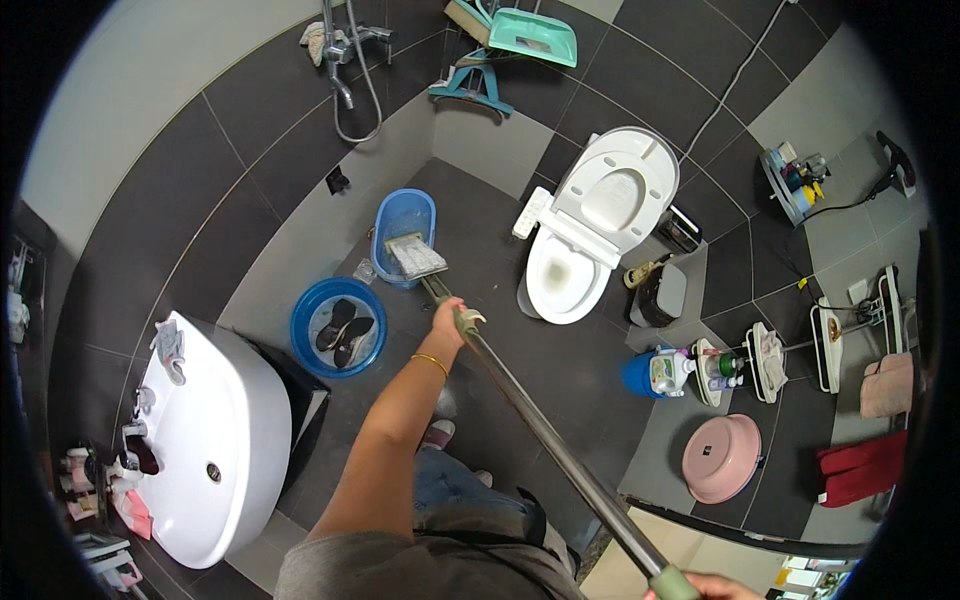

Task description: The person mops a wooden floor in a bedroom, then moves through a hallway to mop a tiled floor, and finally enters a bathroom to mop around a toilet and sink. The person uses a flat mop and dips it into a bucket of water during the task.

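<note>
A flat mop with a steel pole (555,442) runs diagonally in front of me. My left hand (449,324) grips it low down, beside a pale hook-shaped lever. At the lower right edge, my right hand (724,587) is around the green end grip (673,583), only partly in view. The grey-white mop pad (417,256) is tilted over the near rim of an oblong blue bucket (406,206) on the floor. Beside it stands a round blue basin (301,348) holding water and a pair of dark shoes (346,334).
A white toilet (568,287) with raised lid stands right of the bucket, a waste bin (660,296) behind it. A white washbasin (259,457) is at left. Detergent bottles (670,373) and a pink basin (721,457) are at right. A green dustpan (534,36) hangs in the far corner.
</note>
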`<control>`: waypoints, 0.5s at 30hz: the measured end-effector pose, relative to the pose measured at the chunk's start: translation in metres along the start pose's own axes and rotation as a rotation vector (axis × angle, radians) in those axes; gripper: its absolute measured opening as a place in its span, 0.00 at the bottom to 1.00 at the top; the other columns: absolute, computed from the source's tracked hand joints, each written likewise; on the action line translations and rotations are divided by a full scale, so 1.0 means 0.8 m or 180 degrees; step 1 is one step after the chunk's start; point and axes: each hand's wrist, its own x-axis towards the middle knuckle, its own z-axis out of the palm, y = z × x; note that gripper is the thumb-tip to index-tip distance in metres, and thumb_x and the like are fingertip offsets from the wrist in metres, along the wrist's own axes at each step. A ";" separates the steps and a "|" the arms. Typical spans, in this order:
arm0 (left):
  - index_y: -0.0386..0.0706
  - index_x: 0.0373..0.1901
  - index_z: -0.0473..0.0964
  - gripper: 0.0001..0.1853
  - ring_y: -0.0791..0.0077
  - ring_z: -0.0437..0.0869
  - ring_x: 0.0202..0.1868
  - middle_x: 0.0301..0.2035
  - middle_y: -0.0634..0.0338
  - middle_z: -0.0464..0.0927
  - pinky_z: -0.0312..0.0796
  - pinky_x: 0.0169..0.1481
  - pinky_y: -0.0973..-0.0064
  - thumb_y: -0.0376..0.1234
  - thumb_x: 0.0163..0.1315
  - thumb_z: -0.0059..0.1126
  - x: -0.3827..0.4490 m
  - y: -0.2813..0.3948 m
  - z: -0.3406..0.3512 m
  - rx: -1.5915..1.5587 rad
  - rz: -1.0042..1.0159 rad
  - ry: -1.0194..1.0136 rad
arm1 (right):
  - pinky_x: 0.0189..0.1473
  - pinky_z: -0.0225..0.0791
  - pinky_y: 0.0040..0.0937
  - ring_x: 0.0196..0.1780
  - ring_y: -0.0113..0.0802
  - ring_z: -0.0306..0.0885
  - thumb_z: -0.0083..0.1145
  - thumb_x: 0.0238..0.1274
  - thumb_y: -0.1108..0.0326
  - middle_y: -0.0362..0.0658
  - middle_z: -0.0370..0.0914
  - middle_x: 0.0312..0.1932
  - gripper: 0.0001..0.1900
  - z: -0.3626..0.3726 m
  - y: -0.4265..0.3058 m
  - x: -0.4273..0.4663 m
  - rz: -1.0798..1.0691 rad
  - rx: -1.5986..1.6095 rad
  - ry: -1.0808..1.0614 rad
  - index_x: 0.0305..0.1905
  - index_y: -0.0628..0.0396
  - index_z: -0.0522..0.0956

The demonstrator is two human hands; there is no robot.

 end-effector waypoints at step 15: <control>0.45 0.19 0.64 0.08 0.73 0.69 0.18 0.15 0.66 0.66 0.70 0.28 0.70 0.31 0.54 0.49 -0.165 -0.112 -0.021 0.0059 -0.0442 0.0242 | 0.10 0.52 0.18 0.13 0.18 0.57 0.52 0.57 0.69 0.37 0.64 0.17 0.08 0.019 -0.047 0.230 -0.0476 0.0247 -0.1333 0.37 0.58 0.67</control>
